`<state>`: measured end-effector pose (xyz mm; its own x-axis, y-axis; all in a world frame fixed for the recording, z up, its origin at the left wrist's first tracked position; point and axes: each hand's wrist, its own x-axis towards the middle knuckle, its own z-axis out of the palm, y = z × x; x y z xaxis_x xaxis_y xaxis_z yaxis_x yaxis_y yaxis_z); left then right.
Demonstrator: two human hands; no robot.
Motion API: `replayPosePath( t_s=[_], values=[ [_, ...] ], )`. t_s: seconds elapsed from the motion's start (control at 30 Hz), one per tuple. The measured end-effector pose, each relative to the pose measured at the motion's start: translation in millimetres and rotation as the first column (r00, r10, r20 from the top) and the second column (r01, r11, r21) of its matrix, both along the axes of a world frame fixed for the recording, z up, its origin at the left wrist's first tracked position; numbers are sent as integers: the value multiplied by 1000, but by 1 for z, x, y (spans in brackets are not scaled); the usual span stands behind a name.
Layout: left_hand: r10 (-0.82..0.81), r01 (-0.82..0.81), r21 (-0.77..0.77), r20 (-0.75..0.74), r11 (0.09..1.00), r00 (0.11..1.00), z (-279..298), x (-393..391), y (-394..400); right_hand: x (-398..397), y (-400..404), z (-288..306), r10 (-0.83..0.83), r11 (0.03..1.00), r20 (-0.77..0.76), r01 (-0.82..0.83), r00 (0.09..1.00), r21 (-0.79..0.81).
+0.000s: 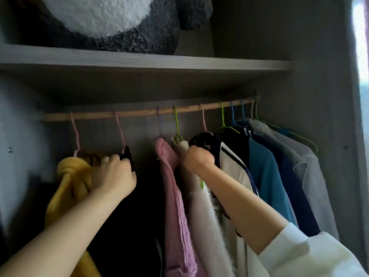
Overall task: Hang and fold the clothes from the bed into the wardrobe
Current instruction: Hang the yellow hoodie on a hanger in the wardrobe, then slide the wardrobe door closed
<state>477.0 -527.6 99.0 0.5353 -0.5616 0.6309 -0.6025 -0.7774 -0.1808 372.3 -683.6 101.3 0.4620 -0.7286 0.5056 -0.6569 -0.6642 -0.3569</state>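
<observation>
A wooden rail [139,112] runs across the wardrobe with several clothes on coloured hangers. My left hand [113,174] grips the shoulder of a black garment [127,216] on a pink hanger, beside a yellow knitted garment [67,188]. My right hand [197,158] is curled round the shoulder of a cream fluffy garment [201,216] on a green hanger, between a pink garment [175,196] and a dark one. Further right hang a white top with dark stripes [235,172], a teal shirt [265,176], a navy one and a pale sheer one.
A grey shelf [139,60] sits above the rail and carries a large grey and white plush toy [111,19]. The wardrobe's side wall [319,96] closes the right end. Bright light falls in at the far right edge.
</observation>
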Motion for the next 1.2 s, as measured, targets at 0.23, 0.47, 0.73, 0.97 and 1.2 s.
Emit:
replayPosePath(
  t_s=[0.23, 0.47, 0.73, 0.97, 1.2],
  values=[
    [-111, 171, -143, 351, 975, 930, -14, -9, 90, -8, 42, -8, 190, 921, 244, -87, 951, -379],
    [-317, 427, -94, 531, 899, 786, -44, -36, 177, 8, 117, -47, 552, 803, 299, -398, 779, -444],
    [-380, 570, -247, 536, 784, 754, -103, -6, 282, -8, 208, -105, 710, 699, 293, -586, 641, -411],
    [-261, 371, -193, 432, 908, 863, -137, 43, 344, 2, 301, -126, 630, 774, 310, -544, 712, -323],
    [-347, 391, 9, 483, 920, 804, -167, 81, 372, 43, 344, -147, 454, 866, 360, -309, 815, -393]
  ],
)
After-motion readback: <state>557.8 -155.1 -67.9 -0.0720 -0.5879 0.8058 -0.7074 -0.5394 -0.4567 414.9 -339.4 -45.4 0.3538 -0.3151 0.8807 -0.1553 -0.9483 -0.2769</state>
